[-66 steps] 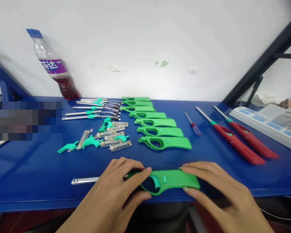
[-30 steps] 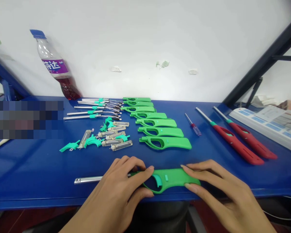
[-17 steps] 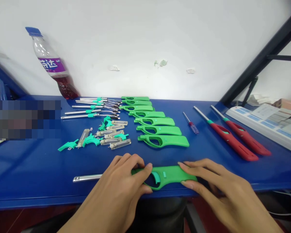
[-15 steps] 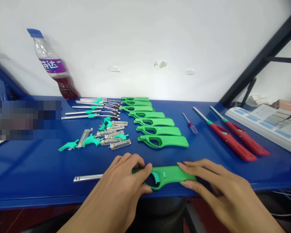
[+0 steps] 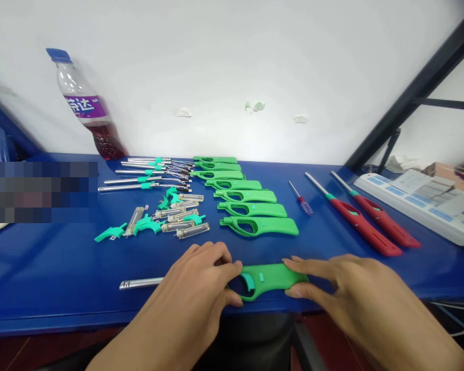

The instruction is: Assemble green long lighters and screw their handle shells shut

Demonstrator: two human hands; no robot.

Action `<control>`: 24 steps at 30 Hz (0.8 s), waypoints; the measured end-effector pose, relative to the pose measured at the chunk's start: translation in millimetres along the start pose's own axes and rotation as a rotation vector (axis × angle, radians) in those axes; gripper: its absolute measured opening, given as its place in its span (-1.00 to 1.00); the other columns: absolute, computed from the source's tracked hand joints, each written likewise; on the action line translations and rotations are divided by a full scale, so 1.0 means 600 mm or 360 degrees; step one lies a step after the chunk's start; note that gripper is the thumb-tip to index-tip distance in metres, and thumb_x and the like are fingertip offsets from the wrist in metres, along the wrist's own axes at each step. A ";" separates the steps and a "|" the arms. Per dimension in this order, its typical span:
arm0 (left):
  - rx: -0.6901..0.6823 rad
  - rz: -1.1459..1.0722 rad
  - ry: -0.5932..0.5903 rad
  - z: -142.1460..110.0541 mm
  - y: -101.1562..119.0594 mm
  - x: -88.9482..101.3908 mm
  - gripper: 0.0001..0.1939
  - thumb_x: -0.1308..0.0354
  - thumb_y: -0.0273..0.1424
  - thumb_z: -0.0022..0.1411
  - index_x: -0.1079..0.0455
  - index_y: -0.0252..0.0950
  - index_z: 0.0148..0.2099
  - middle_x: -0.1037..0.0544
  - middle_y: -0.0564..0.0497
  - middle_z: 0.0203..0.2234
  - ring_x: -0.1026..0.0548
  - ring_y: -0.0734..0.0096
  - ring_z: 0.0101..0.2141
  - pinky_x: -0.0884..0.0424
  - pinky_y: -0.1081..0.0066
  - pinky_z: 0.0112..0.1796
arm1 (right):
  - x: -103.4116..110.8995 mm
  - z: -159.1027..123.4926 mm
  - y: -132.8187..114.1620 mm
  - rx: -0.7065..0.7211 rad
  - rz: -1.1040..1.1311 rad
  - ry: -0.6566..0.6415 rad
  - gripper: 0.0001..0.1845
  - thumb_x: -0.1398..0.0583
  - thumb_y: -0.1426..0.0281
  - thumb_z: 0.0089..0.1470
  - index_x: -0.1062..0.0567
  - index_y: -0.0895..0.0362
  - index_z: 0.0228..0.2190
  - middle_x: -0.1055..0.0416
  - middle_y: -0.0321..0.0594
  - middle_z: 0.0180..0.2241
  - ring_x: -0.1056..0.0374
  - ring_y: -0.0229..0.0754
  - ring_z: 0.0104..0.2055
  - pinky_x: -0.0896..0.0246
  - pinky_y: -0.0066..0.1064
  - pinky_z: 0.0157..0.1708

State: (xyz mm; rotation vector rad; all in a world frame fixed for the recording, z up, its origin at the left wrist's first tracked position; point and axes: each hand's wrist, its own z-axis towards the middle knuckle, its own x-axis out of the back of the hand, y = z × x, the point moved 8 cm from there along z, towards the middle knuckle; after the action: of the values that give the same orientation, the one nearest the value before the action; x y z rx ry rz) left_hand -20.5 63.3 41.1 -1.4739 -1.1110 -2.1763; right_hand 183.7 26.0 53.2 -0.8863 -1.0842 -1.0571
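Observation:
Near the front edge of the blue table lies a green long-nosed lighter [image 5: 274,278] with a teal trigger and a silver barrel [image 5: 141,283] pointing left. My left hand [image 5: 201,283] is closed around its front part, thumb and fingers at the trigger loop. At the handle's right end, my right hand [image 5: 336,283] pinches it between thumb and fingers. Beyond it rest several green handle shells [image 5: 272,225] in a column. Left of these are several clear fuel tanks [image 5: 193,230], teal triggers [image 5: 111,233] and silver barrels with wires [image 5: 119,188].
A screwdriver [image 5: 304,205] and two red lighters [image 5: 365,226] lie to the right. A white power strip [image 5: 417,206] sits at the far right. A purple-labelled bottle [image 5: 83,105] leans on the wall at back left. Dark metal posts [image 5: 413,93] flank the table [image 5: 54,278].
The view has shifted slightly. Both hands keep their grip on the green lighter, and the right hand's fingers have drawn in a little at the handle's end.

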 end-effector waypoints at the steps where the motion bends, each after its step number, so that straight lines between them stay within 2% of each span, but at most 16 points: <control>1: 0.0013 -0.0006 -0.0023 0.001 -0.002 -0.001 -0.61 -0.19 -0.70 0.26 -0.60 -0.15 -0.02 -0.59 0.01 -0.12 -0.60 0.15 -0.12 -0.49 0.15 -0.04 | 0.000 0.007 -0.001 0.0005 -0.0029 -0.0036 -0.65 -0.52 0.20 0.03 -0.76 -0.14 -0.10 -0.75 -0.33 -0.30 -0.69 0.12 -0.43 -0.59 -0.17 -0.53; 6: -0.0044 0.0090 -0.0042 -0.003 -0.009 -0.004 -0.54 -0.15 -0.75 0.23 -0.52 -0.15 0.03 -0.58 0.02 -0.10 -0.56 0.22 -0.11 -0.48 0.26 -0.04 | -0.002 0.037 -0.010 -0.0037 -0.0117 -0.0208 -0.70 -0.57 0.27 -0.10 -0.76 -0.18 -0.25 -0.69 -0.39 -0.50 -0.61 0.09 -0.57 -0.30 -0.27 -0.69; 11: -0.0176 0.0063 0.0026 -0.012 -0.012 -0.007 -0.64 -0.20 -0.67 0.27 -0.49 -0.14 0.00 -0.58 0.02 -0.08 -0.56 0.20 -0.02 -0.49 0.28 0.01 | -0.008 0.049 -0.019 0.0005 -0.0176 -0.0299 -0.70 -0.52 0.40 -0.06 -0.74 -0.10 -0.23 -0.70 -0.25 -0.44 -0.61 0.11 -0.49 -0.15 -0.29 -0.64; 14: -0.0134 0.0024 -0.0016 -0.016 -0.016 -0.005 -0.65 -0.23 -0.63 0.30 -0.48 -0.15 0.04 -0.58 0.02 -0.07 -0.57 0.21 -0.04 -0.49 0.28 -0.02 | -0.013 0.071 -0.014 -0.0054 -0.0013 -0.0353 -0.70 -0.47 0.48 -0.07 -0.72 -0.05 -0.25 -0.65 -0.21 -0.43 -0.59 0.07 -0.42 -0.18 -0.30 -0.55; 17: -0.0006 -0.0019 -0.0050 -0.017 -0.026 0.004 -0.67 -0.27 -0.60 0.30 -0.48 -0.17 0.04 -0.58 0.02 -0.08 -0.58 0.20 -0.06 -0.49 0.30 -0.07 | -0.022 0.098 -0.016 -0.0064 0.0228 -0.0488 -0.61 -0.52 0.50 -0.17 -0.69 -0.11 -0.27 -0.63 -0.34 -0.38 -0.58 0.00 -0.32 -0.29 -0.35 -0.41; 20: 0.0122 -0.0092 -0.0063 -0.018 -0.043 0.011 -0.72 -0.30 -0.59 0.28 -0.50 -0.17 -0.01 -0.58 0.02 -0.09 -0.59 0.19 -0.08 -0.48 0.33 -0.12 | -0.027 0.116 -0.021 -0.0034 0.0339 -0.0572 -0.58 -0.55 0.45 -0.18 -0.70 -0.16 -0.25 -0.63 -0.41 -0.29 -0.57 -0.09 -0.26 -0.33 -0.41 -0.31; 24: 0.0228 -0.0212 -0.0077 -0.023 -0.062 0.006 -0.77 -0.38 -0.50 0.27 -0.50 -0.16 -0.06 -0.58 0.06 -0.13 -0.58 0.22 -0.13 -0.43 0.35 -0.18 | -0.033 0.116 -0.017 -0.0063 0.0432 -0.0697 -0.57 -0.60 0.29 -0.22 -0.72 -0.12 -0.23 -0.61 -0.37 -0.26 -0.55 -0.10 -0.24 -0.31 -0.42 -0.30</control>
State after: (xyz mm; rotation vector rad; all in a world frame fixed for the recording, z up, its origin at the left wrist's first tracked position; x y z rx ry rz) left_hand -54.0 78.2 25.8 -1.4343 -1.3875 -2.1057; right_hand 154.4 92.7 51.9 -1.2966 -1.2596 -0.6744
